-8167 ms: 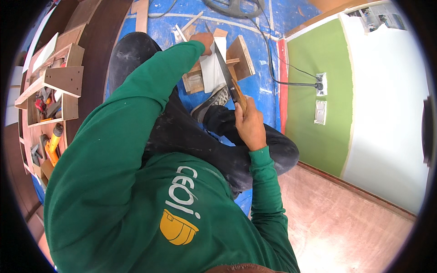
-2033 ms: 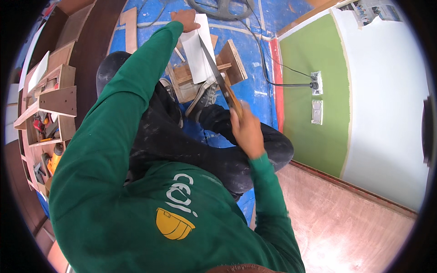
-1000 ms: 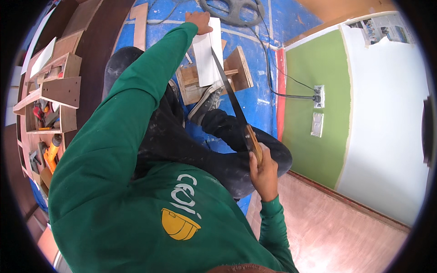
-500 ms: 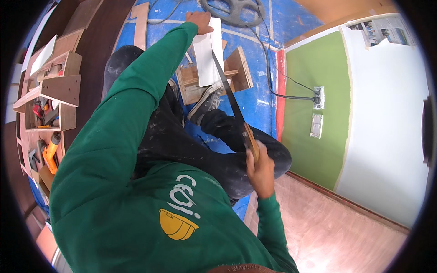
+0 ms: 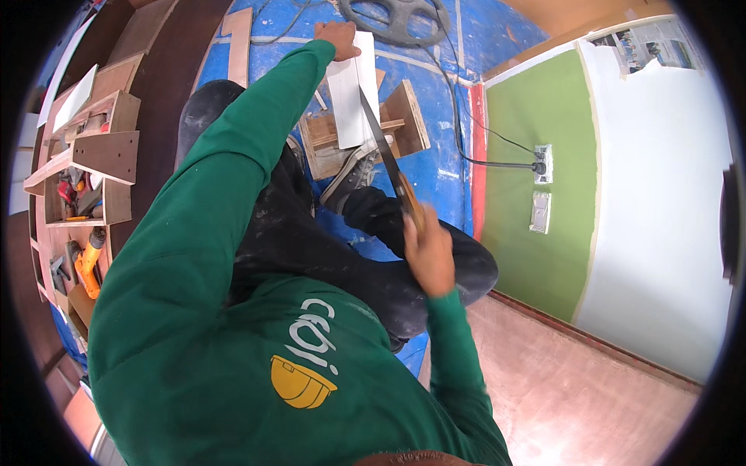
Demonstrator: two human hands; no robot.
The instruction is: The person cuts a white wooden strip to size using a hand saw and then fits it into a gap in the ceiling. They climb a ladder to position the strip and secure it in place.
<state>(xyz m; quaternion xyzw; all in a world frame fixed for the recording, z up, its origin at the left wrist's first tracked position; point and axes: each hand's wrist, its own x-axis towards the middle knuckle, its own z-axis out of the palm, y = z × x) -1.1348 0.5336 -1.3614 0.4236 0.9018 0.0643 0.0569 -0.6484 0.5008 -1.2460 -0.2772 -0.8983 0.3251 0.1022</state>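
Note:
My left hand [image 5: 336, 40] grips the far end of a narrow white board [image 5: 345, 109], thumb on its face. The board lies across a rough plywood piece with an upright side [image 5: 409, 116]. My right hand [image 5: 426, 247] is wrapped round the wooden handle of a hand saw [image 5: 385, 147], whose long dark blade runs into the board along its length; the cut's far part is hard to make out. My sneaker [image 5: 350, 180] sits just below the board, and my bent legs [image 5: 311, 256] lie beneath my arms.
Wooden boxes of tools [image 5: 78, 198] and an orange power tool [image 5: 88, 260] are at the left. A dark ring-shaped object [image 5: 392, 19] and cables lie on blue floor sheeting [image 5: 443, 182]. A green-and-white wall [image 5: 536, 109] with a plugged-in socket [image 5: 542, 161] stands at the right.
My right hand has moved forward, away from my body, with the saw since half a second ago, and is somewhat blurred. My left hand and the board have stayed about where they were.

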